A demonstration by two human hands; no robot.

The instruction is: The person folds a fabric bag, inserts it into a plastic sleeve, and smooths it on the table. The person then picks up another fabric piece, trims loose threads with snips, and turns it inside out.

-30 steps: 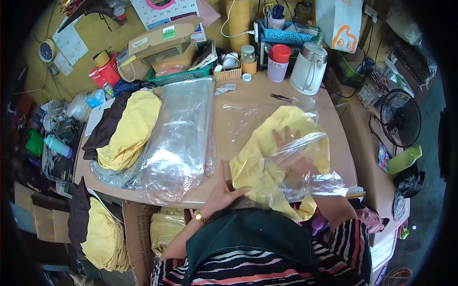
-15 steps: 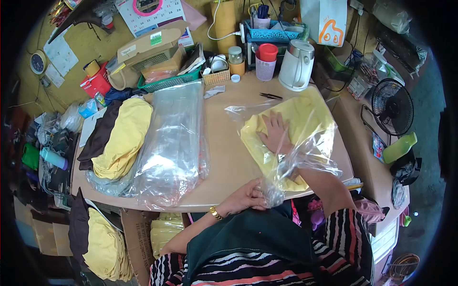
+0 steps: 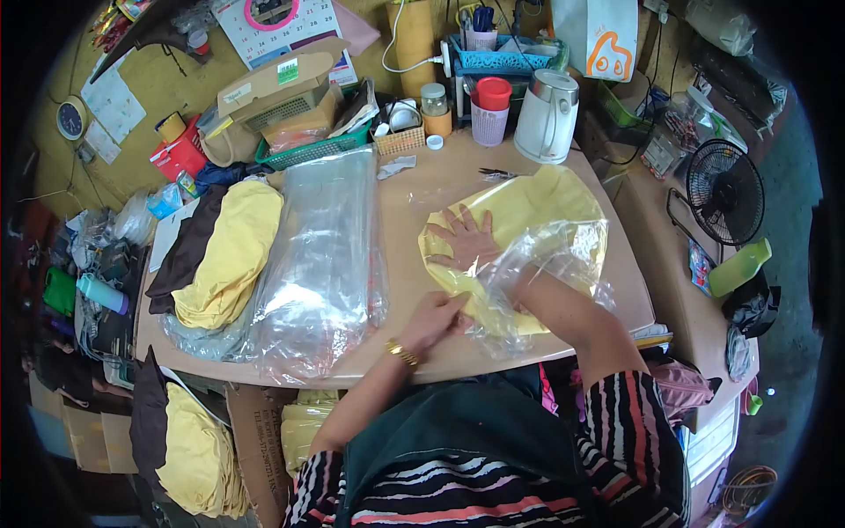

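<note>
My right hand lies spread on the yellow cloth, the clear bag draped over my wrist, while my left hand pinches the bag's near edge, toward the right of the table. The step in hand appears to be smoothing the bagged cloth; the next move seems to call for a flat palm and steady pinch.
</note>
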